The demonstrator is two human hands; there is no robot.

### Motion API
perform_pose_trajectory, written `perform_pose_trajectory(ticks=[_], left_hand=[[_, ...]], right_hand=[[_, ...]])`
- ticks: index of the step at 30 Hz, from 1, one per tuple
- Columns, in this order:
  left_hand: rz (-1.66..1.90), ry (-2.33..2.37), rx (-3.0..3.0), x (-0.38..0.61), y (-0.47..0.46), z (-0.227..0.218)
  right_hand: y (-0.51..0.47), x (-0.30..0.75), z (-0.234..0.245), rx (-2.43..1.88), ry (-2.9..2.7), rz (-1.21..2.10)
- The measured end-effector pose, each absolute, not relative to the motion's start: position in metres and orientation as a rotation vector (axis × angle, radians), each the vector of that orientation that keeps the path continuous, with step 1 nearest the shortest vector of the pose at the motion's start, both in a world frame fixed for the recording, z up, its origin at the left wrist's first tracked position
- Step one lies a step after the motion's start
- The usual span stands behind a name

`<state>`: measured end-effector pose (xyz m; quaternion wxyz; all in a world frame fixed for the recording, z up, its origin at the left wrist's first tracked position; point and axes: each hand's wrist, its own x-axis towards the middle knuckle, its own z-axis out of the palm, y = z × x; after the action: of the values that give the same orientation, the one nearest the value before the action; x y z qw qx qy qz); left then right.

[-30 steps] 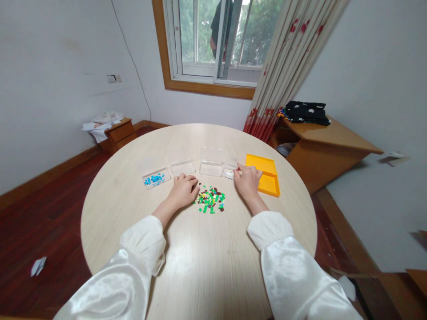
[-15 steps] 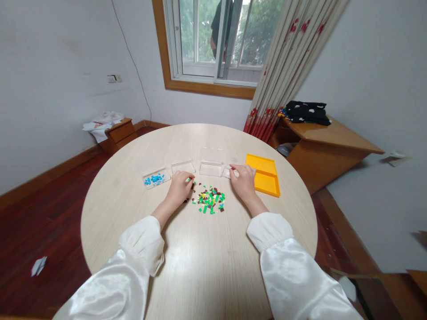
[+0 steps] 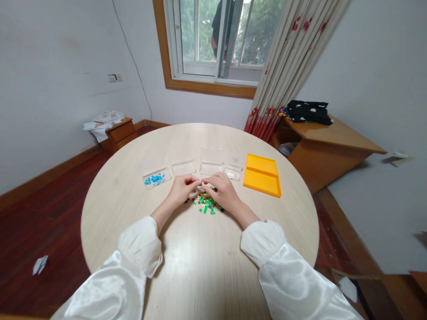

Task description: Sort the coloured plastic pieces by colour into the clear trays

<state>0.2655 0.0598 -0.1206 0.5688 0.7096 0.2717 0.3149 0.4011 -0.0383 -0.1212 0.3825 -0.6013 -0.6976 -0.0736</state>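
My left hand point(image 3: 182, 189) and my right hand point(image 3: 223, 191) meet fingertip to fingertip above the far side of a pile of small building bricks point(image 3: 207, 205). The pile is mostly green and brown, with some yellow and white. Both hands are closed in a pinch; whatever lies between the fingers is too small or hidden to name. Behind my right hand stands a small clear box point(image 3: 232, 172) with a few pale pieces inside. A clear box of blue bricks point(image 3: 155, 179) lies left of my left hand. Two more clear boxes, one on the left point(image 3: 183, 167) and one in the middle point(image 3: 211, 167), stand beyond my hands.
An open yellow case point(image 3: 262, 175) lies on the right of the round table point(image 3: 200, 275). A wooden cabinet with dark cloth point(image 3: 308, 112) stands beyond at right. A person point(image 3: 218, 29) shows through the window.
My right hand has moved left from the small clear box to my left hand over the pile. My left hand has shifted slightly right.
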Motion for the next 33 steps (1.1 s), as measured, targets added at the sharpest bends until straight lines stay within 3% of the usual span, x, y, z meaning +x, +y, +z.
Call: perform_pose_trajectory(ticks=[15, 22, 33], left_hand=[[0.752, 0.578, 1.839, 0.265, 0.057, -0.120], [0.757, 0.675, 2.036, 0.256, 0.061, -0.118], [0.425, 0.528, 2.426, 0.235, 0.073, -0.118]], right_hand=[[-0.040, 0.397, -0.120, -1.525, -1.773, -0.201], [-0.041, 0.403, -0.115, -1.611, -1.701, -0.405], [-0.040, 0.447, -0.128, -2.008, -1.332, -0.579]])
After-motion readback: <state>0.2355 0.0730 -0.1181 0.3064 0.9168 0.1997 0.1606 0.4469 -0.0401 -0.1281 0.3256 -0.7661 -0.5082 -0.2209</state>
